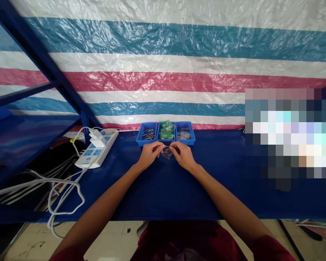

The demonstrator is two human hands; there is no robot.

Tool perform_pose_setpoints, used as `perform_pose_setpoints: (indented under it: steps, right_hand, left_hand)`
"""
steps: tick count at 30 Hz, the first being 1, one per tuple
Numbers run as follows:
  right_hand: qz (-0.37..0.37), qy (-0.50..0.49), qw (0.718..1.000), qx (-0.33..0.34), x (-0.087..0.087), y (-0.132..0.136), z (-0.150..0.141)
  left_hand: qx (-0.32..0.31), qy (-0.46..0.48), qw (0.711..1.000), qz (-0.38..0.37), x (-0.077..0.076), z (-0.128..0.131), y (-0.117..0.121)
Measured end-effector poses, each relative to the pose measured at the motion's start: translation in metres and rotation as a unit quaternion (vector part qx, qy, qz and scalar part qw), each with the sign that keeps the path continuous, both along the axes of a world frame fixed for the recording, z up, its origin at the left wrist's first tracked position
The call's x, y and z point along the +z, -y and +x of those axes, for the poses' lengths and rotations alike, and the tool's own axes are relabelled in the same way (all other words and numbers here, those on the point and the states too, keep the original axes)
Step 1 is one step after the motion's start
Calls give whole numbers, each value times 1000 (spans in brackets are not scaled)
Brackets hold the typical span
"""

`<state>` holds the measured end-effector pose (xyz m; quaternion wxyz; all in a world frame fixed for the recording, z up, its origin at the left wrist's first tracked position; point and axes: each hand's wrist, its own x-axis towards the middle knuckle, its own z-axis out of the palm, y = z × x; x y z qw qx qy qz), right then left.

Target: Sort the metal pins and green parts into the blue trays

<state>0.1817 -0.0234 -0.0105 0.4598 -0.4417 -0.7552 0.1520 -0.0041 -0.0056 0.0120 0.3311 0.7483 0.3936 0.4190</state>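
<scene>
Both hands meet over the blue table, just in front of three small blue bins. A small clear plastic bag [167, 153] hangs between them, with something dark inside that I cannot make out. My left hand [150, 155] pinches the bag's top edge at its left end. On the other end, my right hand [182, 154] has its thumb and fingers closed on the same edge. The left bin [142, 141] holds loose metal screws [149, 134]. Green packets [167, 129] are heaped in the middle bin, and clear bags [183, 133] lie in the right bin.
A white power strip [97, 150] with a plugged-in adapter [97, 138] lies on the left of the table [165, 192]. White cables [66, 181] loop over the left edge. A blue metal frame rises at left, before a striped tarp [163, 81]. The right side is pixelated.
</scene>
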Motion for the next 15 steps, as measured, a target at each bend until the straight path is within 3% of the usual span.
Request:
perform_pose_setpoints:
  steps: [15]
  right_hand:
    - [-3, -6, 1000, 2, 2, 1, 0]
  left_hand:
    - [13, 5, 1000, 7, 0, 0, 0]
